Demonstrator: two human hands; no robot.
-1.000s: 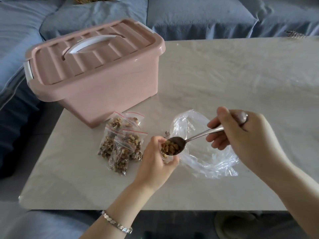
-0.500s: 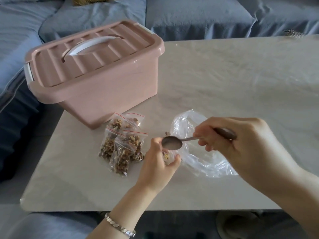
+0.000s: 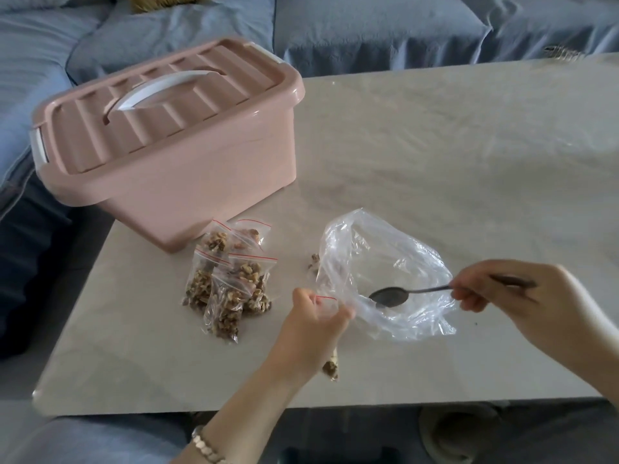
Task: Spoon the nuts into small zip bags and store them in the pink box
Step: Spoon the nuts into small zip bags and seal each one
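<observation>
1. Lid [image 3: 83, 142] is shut on pink box [image 3: 201, 195] at 10 o'clock; filled zip bags [image 3: 231, 286] are piled beside it.
2. Small zip bag [image 3: 331, 366] is pinched by left hand [image 3: 311, 329], centre.
3. Spoon [image 3: 390, 296] is gripped by curled right hand [image 3: 512, 296] at 4 o'clock, bowl inside clear bag [image 3: 385, 249].

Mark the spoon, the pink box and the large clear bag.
spoon [image 3: 390, 297]: head view, on its bowl.
pink box [image 3: 214, 182]: head view, on its front wall.
large clear bag [image 3: 385, 249]: head view, on its far wall.
</observation>
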